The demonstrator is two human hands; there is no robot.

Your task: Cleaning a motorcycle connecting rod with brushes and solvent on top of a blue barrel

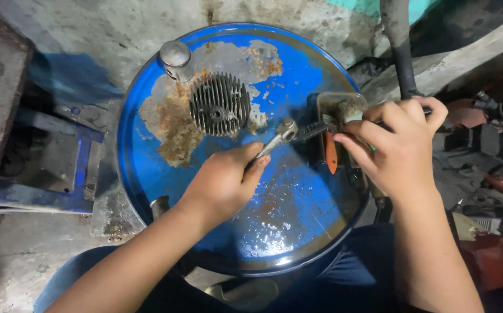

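My left hand [223, 181] grips a metal ratchet wrench [280, 137] over the top of a rusty blue drum [286, 226]. The wrench head points toward a small dirty tray [339, 105] at the drum's right edge. My right hand [399, 145] is closed over something at that tray; an orange handle [331, 156] sticks out below my fingers, and what the hand holds is mostly hidden. A round finned cylinder head [220, 104] lies on the drum beyond my left hand. A shiny metal piston-like part [176, 59] stands at the drum's far left rim.
A blue metal stand [60, 168] sits on the concrete floor at left. A dark pipe [401, 46] rises behind the tray. Scattered red and dark parts [489, 191] lie on the floor at right. My knees in dark trousers flank the drum.
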